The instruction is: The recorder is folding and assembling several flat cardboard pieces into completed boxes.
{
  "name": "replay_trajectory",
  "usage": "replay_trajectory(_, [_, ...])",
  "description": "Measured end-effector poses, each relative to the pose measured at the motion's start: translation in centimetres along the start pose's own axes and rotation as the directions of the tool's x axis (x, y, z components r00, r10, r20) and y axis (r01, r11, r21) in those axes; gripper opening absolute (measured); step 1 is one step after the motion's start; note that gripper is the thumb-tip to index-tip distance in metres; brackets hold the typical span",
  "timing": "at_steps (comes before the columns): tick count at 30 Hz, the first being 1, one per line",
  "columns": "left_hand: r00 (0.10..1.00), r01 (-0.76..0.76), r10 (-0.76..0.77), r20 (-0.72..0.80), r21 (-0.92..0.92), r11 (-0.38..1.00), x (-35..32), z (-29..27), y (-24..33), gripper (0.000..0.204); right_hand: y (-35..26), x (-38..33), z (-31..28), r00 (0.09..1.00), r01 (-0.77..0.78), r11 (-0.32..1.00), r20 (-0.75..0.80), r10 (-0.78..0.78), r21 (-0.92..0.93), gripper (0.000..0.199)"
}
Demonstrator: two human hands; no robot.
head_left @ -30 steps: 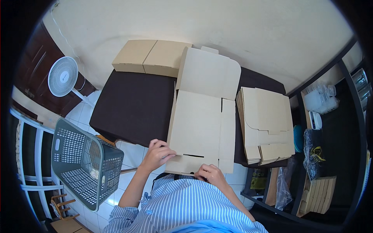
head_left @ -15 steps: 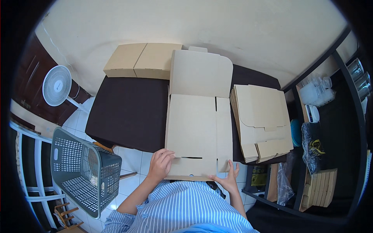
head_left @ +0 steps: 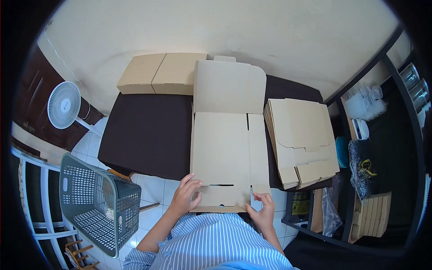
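Observation:
A partly folded cardboard box lies on the dark-covered table, its lid panel raised at the far end. Slots show at its folds. My left hand is closed on the near left corner, fingers curled around a small flap there. At the near right corner, my right hand has its thumb against the front edge and its fingers bent around the corner flap, which they partly hide.
Two closed cardboard boxes stand at the back left of the dark tablecloth. A stack of flat cardboard boxes lies on the right. A grey basket and a white fan are left; a shelf rack is right.
My right hand's spread fingers have curled in around the near right flap. My left fingers have shifted slightly at the left corner. The view has tilted a little.

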State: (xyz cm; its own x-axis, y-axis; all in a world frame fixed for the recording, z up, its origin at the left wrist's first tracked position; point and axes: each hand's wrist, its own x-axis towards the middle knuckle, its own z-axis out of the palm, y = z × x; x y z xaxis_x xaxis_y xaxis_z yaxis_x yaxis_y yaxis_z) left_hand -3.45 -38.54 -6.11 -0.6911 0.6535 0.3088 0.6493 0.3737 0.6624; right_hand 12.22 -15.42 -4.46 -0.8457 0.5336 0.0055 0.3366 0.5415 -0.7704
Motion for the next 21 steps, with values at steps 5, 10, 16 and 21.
replay_trajectory(5, [0.997, -0.005, 0.004, 0.081, 0.008, 1.000, 0.4, -0.4, 0.6, 0.054, -0.4, 6.1, -2.3, 0.981, -0.026, 0.981, 0.182, 0.062, -0.194, 0.057])
replay_trajectory(10, [0.994, -0.020, 0.020, 0.105, 0.004, 1.000, 0.6, -0.3, 0.2, 0.055, 2.6, 16.5, 1.3, 0.999, 0.035, 0.987, 0.025, -0.031, -0.159, 0.064])
replay_trajectory(16, [0.995, -0.034, 0.036, 0.095, -0.019, 0.999, 0.3, 0.2, -0.6, 0.054, 3.0, 26.2, 3.7, 0.994, -0.007, 0.969, 0.105, 0.034, -0.248, 0.066])
replay_trajectory(21, [0.997, -0.044, 0.044, 0.060, 0.010, 0.999, 0.3, 0.1, -0.6, 0.049, 2.7, 29.9, 4.7, 0.980, 0.002, 0.924, 0.187, 0.075, -0.383, 0.065])
